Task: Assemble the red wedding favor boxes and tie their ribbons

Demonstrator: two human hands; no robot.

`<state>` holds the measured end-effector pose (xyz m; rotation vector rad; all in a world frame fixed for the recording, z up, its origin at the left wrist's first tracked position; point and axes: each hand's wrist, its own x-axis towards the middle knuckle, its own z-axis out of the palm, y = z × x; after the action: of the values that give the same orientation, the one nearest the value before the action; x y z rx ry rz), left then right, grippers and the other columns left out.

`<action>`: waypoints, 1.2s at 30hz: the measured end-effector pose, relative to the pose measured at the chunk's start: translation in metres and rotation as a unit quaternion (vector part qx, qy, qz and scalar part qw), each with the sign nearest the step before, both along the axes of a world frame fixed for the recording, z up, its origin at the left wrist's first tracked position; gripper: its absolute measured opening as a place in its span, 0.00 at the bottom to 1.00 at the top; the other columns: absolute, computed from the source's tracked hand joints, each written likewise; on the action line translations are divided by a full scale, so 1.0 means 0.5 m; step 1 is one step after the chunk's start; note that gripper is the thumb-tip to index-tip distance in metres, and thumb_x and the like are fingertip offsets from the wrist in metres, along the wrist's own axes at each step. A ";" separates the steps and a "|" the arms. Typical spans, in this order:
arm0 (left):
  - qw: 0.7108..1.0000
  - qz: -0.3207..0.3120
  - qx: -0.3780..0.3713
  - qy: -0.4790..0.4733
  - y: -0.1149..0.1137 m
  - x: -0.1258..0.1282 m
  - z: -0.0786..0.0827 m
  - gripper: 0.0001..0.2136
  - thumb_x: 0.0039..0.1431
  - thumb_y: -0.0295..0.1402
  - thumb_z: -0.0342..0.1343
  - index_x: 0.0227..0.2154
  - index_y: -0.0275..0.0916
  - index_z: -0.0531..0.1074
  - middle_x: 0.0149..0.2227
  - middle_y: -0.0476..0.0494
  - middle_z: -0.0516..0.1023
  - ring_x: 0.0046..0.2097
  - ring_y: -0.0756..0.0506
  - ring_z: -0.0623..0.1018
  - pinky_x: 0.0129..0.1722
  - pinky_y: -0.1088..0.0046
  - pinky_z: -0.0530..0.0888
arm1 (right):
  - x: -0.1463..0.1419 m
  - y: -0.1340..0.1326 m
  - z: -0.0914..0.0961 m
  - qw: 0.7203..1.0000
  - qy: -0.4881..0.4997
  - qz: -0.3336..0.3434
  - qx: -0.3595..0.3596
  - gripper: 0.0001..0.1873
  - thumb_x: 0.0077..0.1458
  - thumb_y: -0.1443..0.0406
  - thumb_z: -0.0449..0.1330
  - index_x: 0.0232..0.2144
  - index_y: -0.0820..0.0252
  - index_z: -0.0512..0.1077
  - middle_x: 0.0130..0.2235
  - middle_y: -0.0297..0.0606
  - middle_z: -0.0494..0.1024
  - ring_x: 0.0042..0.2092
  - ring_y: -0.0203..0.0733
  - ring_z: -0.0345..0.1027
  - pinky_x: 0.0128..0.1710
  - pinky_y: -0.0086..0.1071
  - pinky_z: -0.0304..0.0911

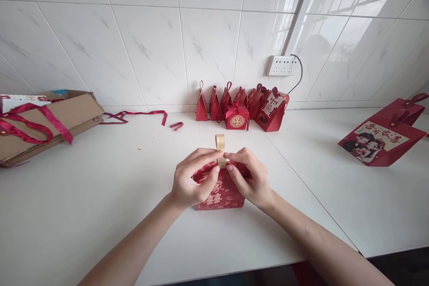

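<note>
A red gift box [225, 196] with pale printed characters stands upright on the white counter in front of me. From its top edge rises a loop of gold ribbon [220, 142]. My left hand [194, 178] pinches the base of the loop from the left, thumb below and forefinger above. Opposite it, my right hand [251, 175] is closed at the same spot, its fingertips against the ribbon and the box's top edge. The fingers cover the upper part of the box and most of the fastening point.
Several small red gift boxes [237, 120] line the wall below a socket strip [281, 66]. Larger red boxes [385, 143] stand at the right. On the left are a cardboard box [80, 114] and dark red ribbon [152, 112]. A small strap [176, 126] lies behind my hands.
</note>
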<state>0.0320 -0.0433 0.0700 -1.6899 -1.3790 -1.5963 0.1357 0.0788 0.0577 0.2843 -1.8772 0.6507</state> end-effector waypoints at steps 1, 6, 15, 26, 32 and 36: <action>1.000 0.003 -0.006 -0.006 0.000 0.000 0.001 0.17 0.54 0.19 0.54 0.45 0.40 0.74 0.37 0.46 0.78 0.37 0.50 0.78 0.34 0.78 0.78 | -0.001 -0.001 0.000 1.000 -0.003 -0.002 -0.006 0.14 0.59 0.73 0.54 0.46 0.53 0.67 0.28 0.32 0.67 0.27 0.35 0.61 0.24 0.28 0.61; 1.000 0.005 -0.023 -0.016 -0.001 -0.001 0.000 0.16 0.55 0.20 0.54 0.45 0.40 0.74 0.38 0.46 0.79 0.38 0.51 0.78 0.35 0.78 0.77 | -0.001 -0.003 -0.009 0.997 -0.039 -0.001 -0.068 0.11 0.60 0.70 0.55 0.44 0.54 0.65 0.29 0.31 0.68 0.27 0.33 0.62 0.24 0.27 0.60; 0.999 0.014 -0.022 -0.032 0.000 0.002 -0.004 0.15 0.56 0.20 0.54 0.45 0.40 0.74 0.39 0.46 0.78 0.37 0.51 0.78 0.35 0.79 0.77 | -0.004 -0.013 -0.002 0.990 -0.054 0.012 -0.128 0.05 0.58 0.70 0.56 0.31 0.57 0.64 0.27 0.29 0.66 0.25 0.29 0.60 0.23 0.24 0.57; 1.000 0.016 -0.014 -0.023 0.000 0.002 -0.003 0.15 0.57 0.21 0.53 0.45 0.40 0.74 0.39 0.45 0.79 0.37 0.51 0.78 0.35 0.78 0.77 | 0.003 -0.016 0.003 0.990 -0.057 0.026 -0.129 0.05 0.57 0.70 0.55 0.31 0.57 0.64 0.27 0.29 0.65 0.24 0.30 0.60 0.23 0.25 0.56; 1.000 0.017 -0.015 -0.013 0.001 0.004 -0.001 0.15 0.57 0.21 0.53 0.45 0.40 0.74 0.38 0.45 0.79 0.37 0.51 0.78 0.35 0.78 0.77 | 0.004 -0.014 0.004 0.990 -0.054 0.027 -0.129 0.05 0.57 0.70 0.56 0.31 0.57 0.63 0.27 0.28 0.65 0.25 0.30 0.60 0.23 0.25 0.56; 1.000 0.016 -0.014 -0.022 0.000 0.005 -0.001 0.15 0.57 0.21 0.54 0.45 0.41 0.74 0.38 0.45 0.79 0.37 0.51 0.78 0.35 0.78 0.77 | 0.003 -0.015 0.005 0.989 -0.055 0.023 -0.133 0.05 0.56 0.70 0.57 0.30 0.57 0.63 0.26 0.28 0.65 0.25 0.30 0.60 0.23 0.25 0.56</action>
<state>0.0347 -0.0434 0.0695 -1.6494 -1.4484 -1.6125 0.1371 0.0712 0.0602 0.1206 -1.8662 0.9564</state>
